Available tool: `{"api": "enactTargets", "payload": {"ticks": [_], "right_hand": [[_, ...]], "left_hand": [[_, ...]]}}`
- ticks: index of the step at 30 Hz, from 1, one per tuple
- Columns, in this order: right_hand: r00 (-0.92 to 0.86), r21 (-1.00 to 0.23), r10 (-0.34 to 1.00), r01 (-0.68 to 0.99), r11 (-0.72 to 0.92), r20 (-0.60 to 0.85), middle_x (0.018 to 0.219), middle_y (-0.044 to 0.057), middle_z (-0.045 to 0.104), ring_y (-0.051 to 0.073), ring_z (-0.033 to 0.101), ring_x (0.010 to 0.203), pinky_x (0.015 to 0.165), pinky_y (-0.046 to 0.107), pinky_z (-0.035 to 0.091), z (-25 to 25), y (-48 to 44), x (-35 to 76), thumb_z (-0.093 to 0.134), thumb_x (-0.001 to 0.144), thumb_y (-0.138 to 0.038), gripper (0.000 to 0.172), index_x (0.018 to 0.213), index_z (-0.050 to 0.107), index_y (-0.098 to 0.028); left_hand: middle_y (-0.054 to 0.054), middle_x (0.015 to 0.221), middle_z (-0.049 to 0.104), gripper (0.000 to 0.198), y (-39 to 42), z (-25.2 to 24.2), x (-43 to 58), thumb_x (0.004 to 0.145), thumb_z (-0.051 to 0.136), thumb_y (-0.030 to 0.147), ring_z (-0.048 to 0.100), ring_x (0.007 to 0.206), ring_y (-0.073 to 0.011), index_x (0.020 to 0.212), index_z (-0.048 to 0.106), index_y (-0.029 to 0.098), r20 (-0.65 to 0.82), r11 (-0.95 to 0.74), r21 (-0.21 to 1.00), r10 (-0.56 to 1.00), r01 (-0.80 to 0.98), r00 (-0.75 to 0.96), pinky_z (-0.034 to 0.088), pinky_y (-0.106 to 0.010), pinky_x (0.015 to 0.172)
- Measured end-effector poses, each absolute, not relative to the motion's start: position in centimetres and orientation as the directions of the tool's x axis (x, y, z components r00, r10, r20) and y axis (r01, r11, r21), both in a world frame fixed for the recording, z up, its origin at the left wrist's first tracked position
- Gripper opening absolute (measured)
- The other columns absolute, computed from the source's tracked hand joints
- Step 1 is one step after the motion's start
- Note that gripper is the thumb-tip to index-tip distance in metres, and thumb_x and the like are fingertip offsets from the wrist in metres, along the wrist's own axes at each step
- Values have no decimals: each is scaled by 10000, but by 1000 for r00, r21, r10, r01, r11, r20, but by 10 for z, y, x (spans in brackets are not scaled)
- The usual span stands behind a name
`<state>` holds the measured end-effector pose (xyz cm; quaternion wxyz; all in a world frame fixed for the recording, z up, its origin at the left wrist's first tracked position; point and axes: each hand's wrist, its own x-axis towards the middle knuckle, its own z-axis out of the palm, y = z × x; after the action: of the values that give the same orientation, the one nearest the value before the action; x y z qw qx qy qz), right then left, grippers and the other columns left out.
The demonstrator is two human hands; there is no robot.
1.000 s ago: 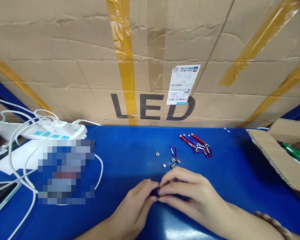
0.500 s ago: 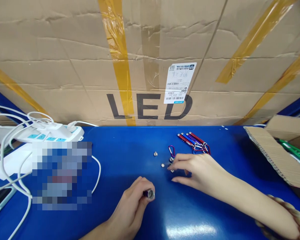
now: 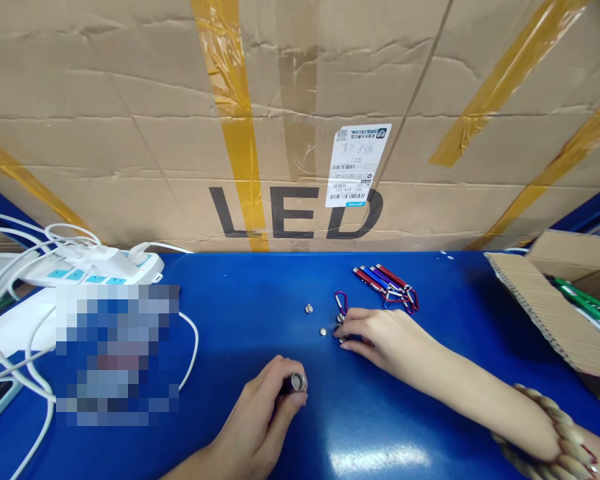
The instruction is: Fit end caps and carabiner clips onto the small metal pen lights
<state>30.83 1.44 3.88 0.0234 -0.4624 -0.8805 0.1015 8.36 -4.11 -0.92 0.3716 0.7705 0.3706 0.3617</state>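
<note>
My left hand [image 3: 267, 407] is wrapped round a small dark metal flashlight tube [image 3: 296, 382], its hollow silver end facing up toward me. My right hand [image 3: 375, 333] rests low over the blue table, thumb and fingertips brought together on a small round metal piece, mostly hidden by the fingers. Just beyond those fingertips lies a silver end cap [image 3: 341, 319], partly covered, beside a purple-red carabiner clip [image 3: 341, 302]. To the left of the fingers sit a button cell [image 3: 323, 332] and another small silver cap [image 3: 309, 309].
Several red and blue pen-shaped flashlights [image 3: 380, 279] with clips lie at the back. An open cardboard box [image 3: 535, 300] with green and red ones stands at right. Left are a white power strip [image 3: 105, 267], cables and a blurred patch. A large LED carton [image 3: 180, 133] stands behind.
My right thumb and fingers have come together on the small metal piece at the table. The left hand still holds the tube, its open end turned slightly more upward.
</note>
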Motion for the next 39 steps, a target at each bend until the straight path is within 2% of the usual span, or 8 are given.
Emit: {"api": "enactTargets", "payload": {"ticks": [5,14,17,21,24,27,36,39], "right_hand": [[-506,-306,858,834,460,-88,820,-2,699,158,657,670,546,230,420,38,15,307,686,767,-212,19,785,694,-210],[-476,-472,841,821,320,-257,595,-18,653,119,601,520,469,198,395,40,10,306,693,743,-275,87,730,689,-189],[-546,-551,832,725,413,-95,668,-8,673,109,605,556,514,202,433,41,8,302,692,758,-281,99,729,701,-187],[-525,-709,793,429,560,309,789,20,700,111,644,687,625,203,511,50,-3,292,616,834,-244,113,851,714,-188],[-536,-706,726,302,640,430,825,35,702,105,654,727,646,186,532,57,-16,286,577,856,-169,150,926,709,-179],[-595,-676,685,297,674,421,826,34,688,96,651,710,625,168,526,55,-24,284,579,852,-146,163,940,711,-184],[-655,-683,725,432,589,211,870,9,640,71,593,631,606,174,499,59,-18,291,592,852,-315,181,960,676,-196],[-584,-552,770,565,614,258,897,23,648,95,607,657,609,198,499,50,-5,298,599,845,-319,212,1003,662,-193]], "left_hand": [[12,745,509,116,-41,-7,84,934,363,183,480,674,-132,879,456,226,299,-471,829,828,300,474,388,-217,630],[17,748,532,121,-41,-4,85,920,384,168,489,663,-124,873,479,226,285,-458,831,837,314,467,394,-201,625],[13,750,552,117,-41,-2,85,925,388,179,492,648,-124,893,492,223,285,-465,827,832,318,476,395,-201,613],[-4,742,571,121,-41,-2,86,933,397,216,506,659,-140,928,518,212,294,-501,798,808,334,510,399,-216,617],[-4,713,570,125,-41,-3,86,934,400,220,507,649,-146,932,525,206,305,-525,780,793,339,527,399,-220,610],[-3,703,572,121,-41,-5,86,932,404,208,508,651,-148,933,525,207,330,-557,762,773,330,541,393,-219,601],[-3,723,580,128,-41,-2,86,928,395,176,519,656,-144,954,518,205,340,-566,745,778,353,529,402,-219,608],[6,730,572,127,-41,0,87,928,390,170,517,648,-132,939,510,211,305,-508,787,813,349,497,407,-214,625]]}}
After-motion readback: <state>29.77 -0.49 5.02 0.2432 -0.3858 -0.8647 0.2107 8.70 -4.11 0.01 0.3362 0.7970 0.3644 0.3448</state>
